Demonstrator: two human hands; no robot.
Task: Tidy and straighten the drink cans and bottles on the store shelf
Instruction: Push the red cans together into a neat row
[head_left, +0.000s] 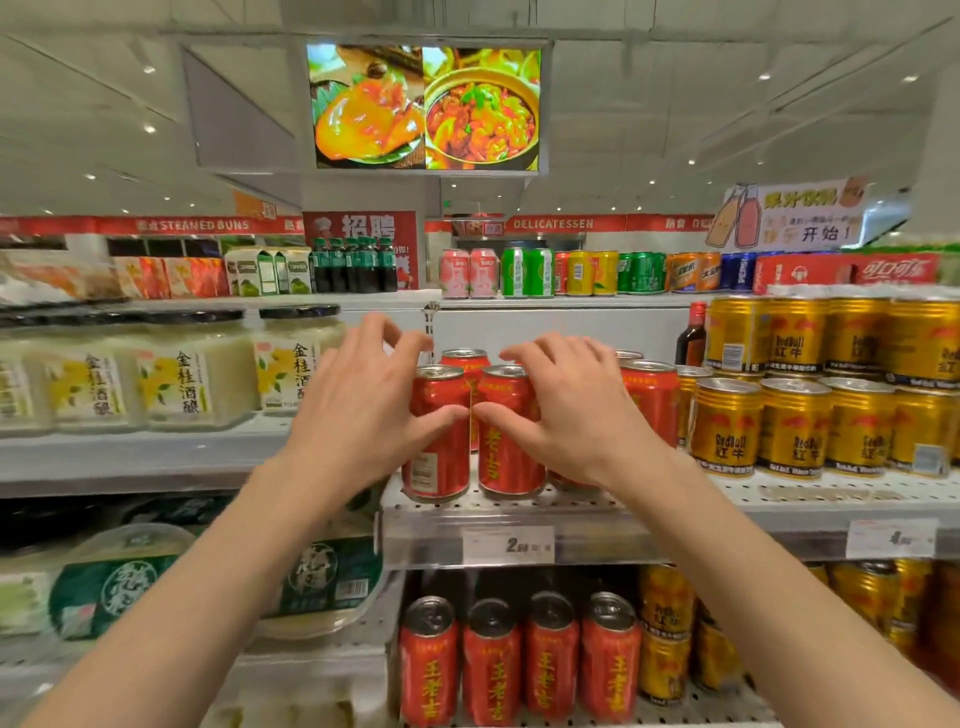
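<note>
- The left hand (363, 410) curled round the front-left red can (439, 431); the right hand (563, 410) gripped the neighbouring red can (506, 436).
- Both cans stood at the perforated shelf (524, 506) edge, labels turned unevenly.
- Best twisted upright, not tipped, sparing the gold cans (795, 431) nearby.

A red can (569, 475) sits almost wholly hidden behind the right hand (563, 410). The left hand (363, 400) covers part of another can's (439, 447) label. Price tag (508, 544) print is too blurred to read fully.
</note>
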